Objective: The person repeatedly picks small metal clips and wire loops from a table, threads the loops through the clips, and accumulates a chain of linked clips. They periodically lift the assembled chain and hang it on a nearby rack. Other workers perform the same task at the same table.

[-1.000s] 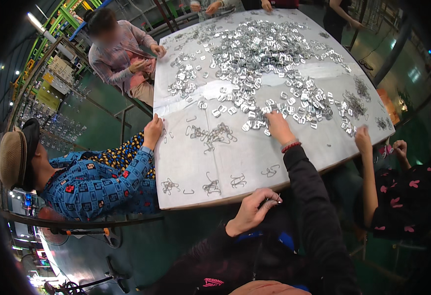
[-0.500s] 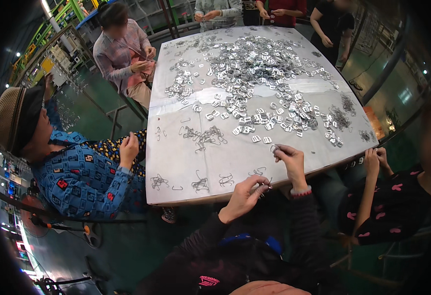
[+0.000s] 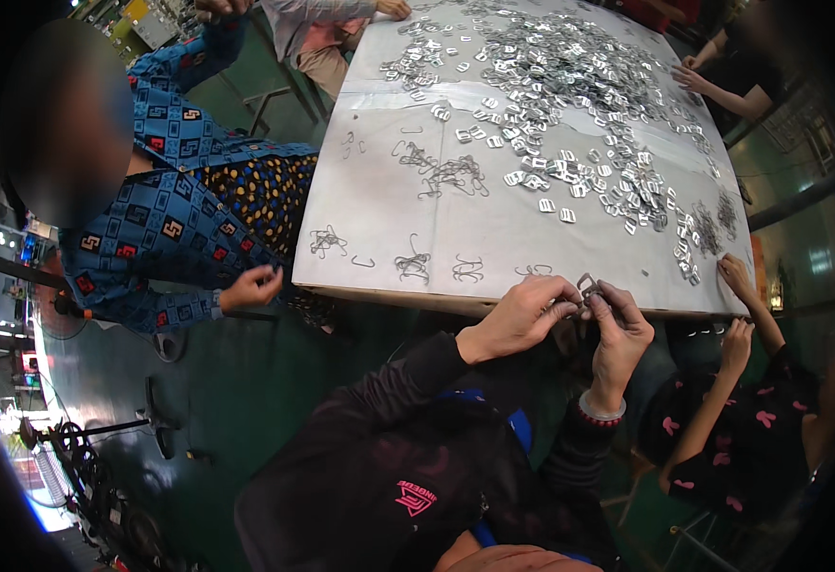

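Observation:
Close together beyond the table's near edge, my two hands meet at the fingertips. A small silver metal buckle (image 3: 586,283) stands up between them. My right hand (image 3: 621,332), with a pale band at the wrist, pinches the buckle. The fingers of my left hand (image 3: 529,315) are closed against it; a thin piece of wire showed at these fingertips in the earlier frame and is mostly hidden now. Thin wire hooks (image 3: 468,268) lie in small bunches on the table just left of my hands. A big spread heap of silver buckles (image 3: 570,71) covers the table's far part.
The white-covered table (image 3: 379,210) has its near edge in front of me. A person in a patterned blue shirt (image 3: 184,205) sits at left; another in a dark top with pink shapes (image 3: 722,429) sits at right. More workers' hands show at the far sides. Dark wire bunches (image 3: 718,221) lie at right.
My right hand has lifted the buckle off the table area and brought it to my left hand. My head view has shifted, so the table appears higher. The person at left has lowered a hand.

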{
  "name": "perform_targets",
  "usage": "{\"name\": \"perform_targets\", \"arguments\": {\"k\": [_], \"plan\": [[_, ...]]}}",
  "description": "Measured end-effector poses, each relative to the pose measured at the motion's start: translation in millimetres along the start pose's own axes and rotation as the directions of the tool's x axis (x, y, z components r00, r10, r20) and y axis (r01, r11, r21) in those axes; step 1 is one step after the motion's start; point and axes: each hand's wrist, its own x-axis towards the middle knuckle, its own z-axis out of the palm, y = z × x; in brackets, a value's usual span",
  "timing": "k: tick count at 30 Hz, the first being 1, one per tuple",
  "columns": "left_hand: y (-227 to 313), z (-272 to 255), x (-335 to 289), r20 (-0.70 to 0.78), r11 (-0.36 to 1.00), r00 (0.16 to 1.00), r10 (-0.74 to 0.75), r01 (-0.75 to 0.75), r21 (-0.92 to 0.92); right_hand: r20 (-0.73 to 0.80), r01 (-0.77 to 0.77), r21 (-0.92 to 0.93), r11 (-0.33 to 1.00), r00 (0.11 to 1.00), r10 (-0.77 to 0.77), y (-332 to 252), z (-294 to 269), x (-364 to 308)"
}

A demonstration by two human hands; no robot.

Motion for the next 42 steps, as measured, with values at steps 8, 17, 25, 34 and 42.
{"name": "perform_targets", "arguments": {"k": [8,17,25,34,42], "plan": [[-16.0,-8.6,-2.5,0.140,0.999,0.990,-0.009,0.016,-0.048,0.042,0.008,0.117,0.993,0.999,-0.013,6.4,-2.4,-1.8],[-145.6,-145.0,64.7,-0.026,0.454,0.999,0.021,0.013,0.891,0.104,-0.029,0.084,0.996,0.994,0.020,-9.2,-3.6,-0.7],[-143.8,-148.1,55.5,0.069,0.426,0.996,-0.051,-0.040,0.904,0.086,-0.048,0.095,0.994,0.995,0.040,-6.9,-11.5,-9.6],[-36.6,-87.2,37.9,0.092,0.962,0.958,-0.273,0.269,0.053,0.036,-0.034,0.130,0.991,0.999,0.030,-6.6,-18.6,-32.9],[27.7,-19.9,23.4,0.185,0.986,0.969,0.162,-0.167,0.014,-0.097,-0.028,0.082,0.996,0.995,0.036,-14.5,-0.3,-30.3]]}}
